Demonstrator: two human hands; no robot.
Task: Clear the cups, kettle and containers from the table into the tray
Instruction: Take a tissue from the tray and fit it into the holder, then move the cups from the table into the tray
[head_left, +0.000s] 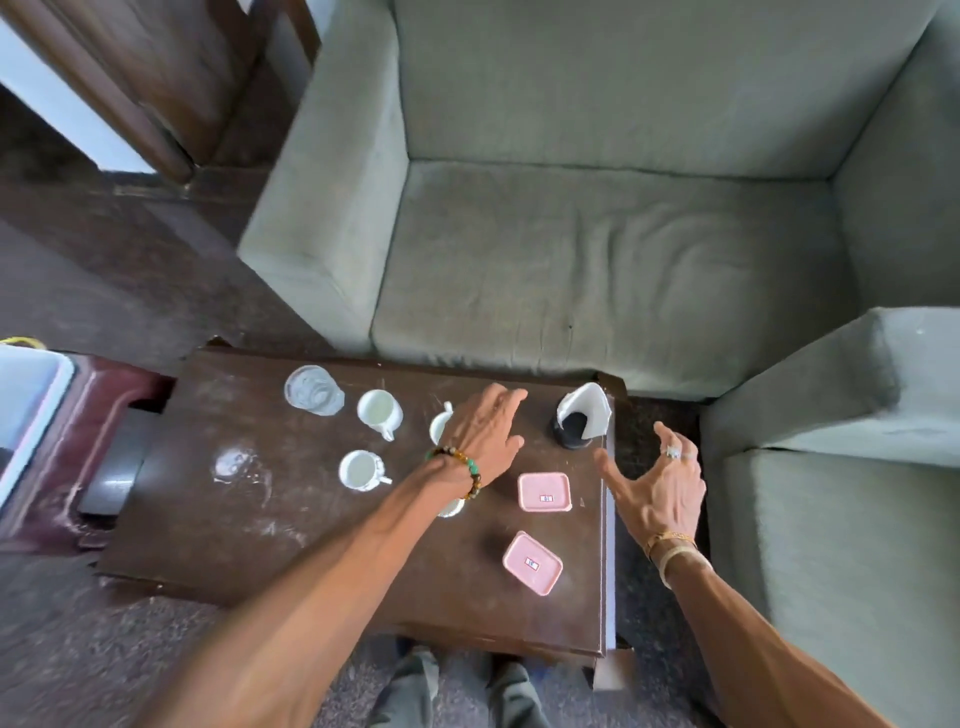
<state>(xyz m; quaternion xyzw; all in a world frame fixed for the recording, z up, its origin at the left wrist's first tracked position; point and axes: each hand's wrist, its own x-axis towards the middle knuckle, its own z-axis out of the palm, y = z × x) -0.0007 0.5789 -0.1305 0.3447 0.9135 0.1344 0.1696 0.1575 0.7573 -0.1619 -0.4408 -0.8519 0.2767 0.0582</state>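
Observation:
On the dark wooden table (270, 561) stand white cups: one at the back (378, 410), one nearer the front (360, 469). A third cup (439, 425) is partly hidden under my left hand (480, 431), which reaches over it with fingers extended. A bit of another white cup (451, 508) shows below my left wrist. Two pink lidded containers lie at the right, one (544, 491) behind the other (532, 563). A black holder with white napkins (581, 422) stands at the back right corner. My right hand (657, 486) hovers open beside the table's right edge, holding nothing.
A clear glass (313, 389) stands at the back left of the table. A grey-green sofa (597, 260) lies behind, and an armchair (841, 493) is at the right. A pale bin or tray edge (26, 410) sits at the far left on a maroon stand.

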